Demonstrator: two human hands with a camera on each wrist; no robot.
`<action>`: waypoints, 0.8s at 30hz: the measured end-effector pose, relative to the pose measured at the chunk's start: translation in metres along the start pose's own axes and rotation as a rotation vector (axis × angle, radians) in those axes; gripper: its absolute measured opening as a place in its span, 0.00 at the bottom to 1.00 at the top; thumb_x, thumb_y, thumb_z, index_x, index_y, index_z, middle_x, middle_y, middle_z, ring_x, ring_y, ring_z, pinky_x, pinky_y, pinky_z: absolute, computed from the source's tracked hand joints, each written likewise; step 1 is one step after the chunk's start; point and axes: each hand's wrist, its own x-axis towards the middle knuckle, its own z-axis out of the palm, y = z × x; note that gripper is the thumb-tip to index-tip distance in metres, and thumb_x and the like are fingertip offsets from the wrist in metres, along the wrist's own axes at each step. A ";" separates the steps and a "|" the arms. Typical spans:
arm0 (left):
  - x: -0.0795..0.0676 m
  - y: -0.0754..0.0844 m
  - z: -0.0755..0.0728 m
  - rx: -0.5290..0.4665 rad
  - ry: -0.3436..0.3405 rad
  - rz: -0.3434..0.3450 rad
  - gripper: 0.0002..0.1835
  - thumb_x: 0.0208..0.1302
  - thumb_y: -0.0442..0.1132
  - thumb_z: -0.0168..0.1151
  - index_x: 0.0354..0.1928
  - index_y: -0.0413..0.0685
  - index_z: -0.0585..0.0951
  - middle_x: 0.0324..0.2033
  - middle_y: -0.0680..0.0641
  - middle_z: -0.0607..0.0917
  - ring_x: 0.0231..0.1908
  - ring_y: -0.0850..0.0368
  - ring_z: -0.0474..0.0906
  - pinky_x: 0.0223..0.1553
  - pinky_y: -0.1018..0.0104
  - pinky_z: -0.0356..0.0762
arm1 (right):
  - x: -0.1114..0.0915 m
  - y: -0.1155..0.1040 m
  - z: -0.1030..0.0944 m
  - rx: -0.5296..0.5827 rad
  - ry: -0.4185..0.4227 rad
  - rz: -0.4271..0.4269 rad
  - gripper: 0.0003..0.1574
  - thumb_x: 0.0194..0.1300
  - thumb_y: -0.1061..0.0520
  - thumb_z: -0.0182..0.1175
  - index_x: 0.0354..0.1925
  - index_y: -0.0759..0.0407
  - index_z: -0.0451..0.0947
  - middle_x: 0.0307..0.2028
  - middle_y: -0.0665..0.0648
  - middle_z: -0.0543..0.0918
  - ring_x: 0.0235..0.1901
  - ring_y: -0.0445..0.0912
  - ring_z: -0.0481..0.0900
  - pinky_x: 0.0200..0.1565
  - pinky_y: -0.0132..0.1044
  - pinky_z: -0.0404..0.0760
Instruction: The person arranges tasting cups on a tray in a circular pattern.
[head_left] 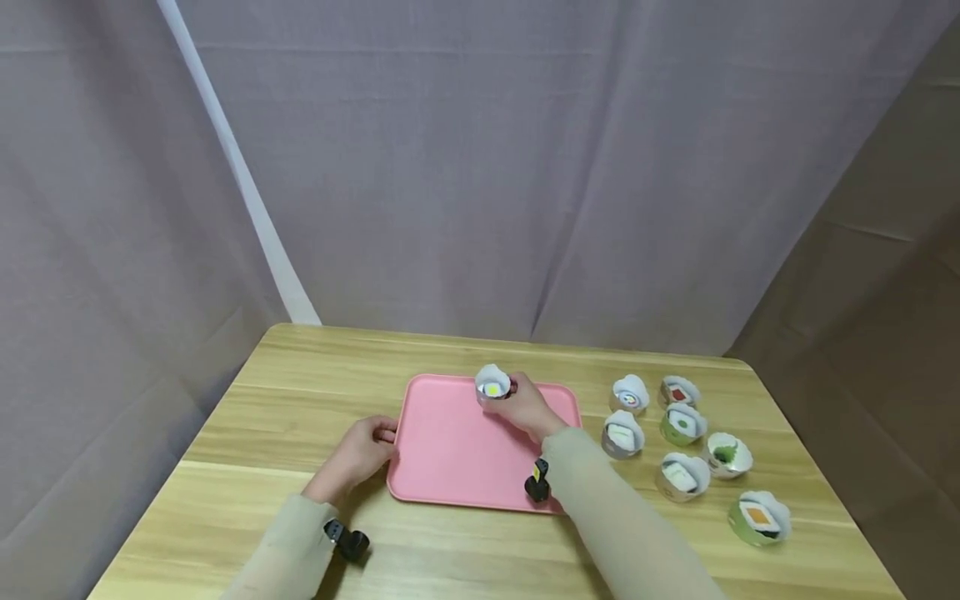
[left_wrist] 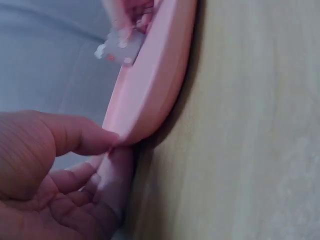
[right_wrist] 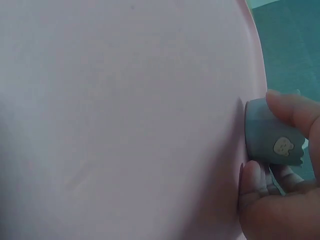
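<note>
A pink tray [head_left: 450, 454] lies on the wooden table. My left hand [head_left: 358, 450] pinches the tray's left rim between thumb and fingers, as the left wrist view shows close up. Over the tray's far edge, my right hand [head_left: 525, 408] holds a small paper cup [head_left: 491, 375] with a wavy white rim and something yellow-centred inside. In the right wrist view the cup [right_wrist: 260, 132] has a small cartoon face on its side, and thumb and fingers grip it from opposite sides. Its base is at the tray's surface; whether it touches is hard to tell.
Several similar cups stand right of the tray, among them a cup with a swirl-patterned piece [head_left: 629, 394], a cup with a red-centred piece [head_left: 679, 392] and a green cup with an orange-topped piece [head_left: 759, 518]. A grey curtain [head_left: 450, 183] hangs behind the table [head_left: 322, 367].
</note>
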 end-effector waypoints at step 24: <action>-0.003 -0.005 -0.010 -0.104 -0.077 -0.023 0.20 0.56 0.23 0.62 0.53 0.32 0.76 0.38 0.40 0.78 0.34 0.53 0.76 0.36 0.61 0.79 | -0.080 -0.002 -0.069 0.074 -0.101 0.018 0.44 0.59 0.53 0.69 0.67 0.63 0.59 0.63 0.66 0.66 0.57 0.56 0.70 0.52 0.48 0.77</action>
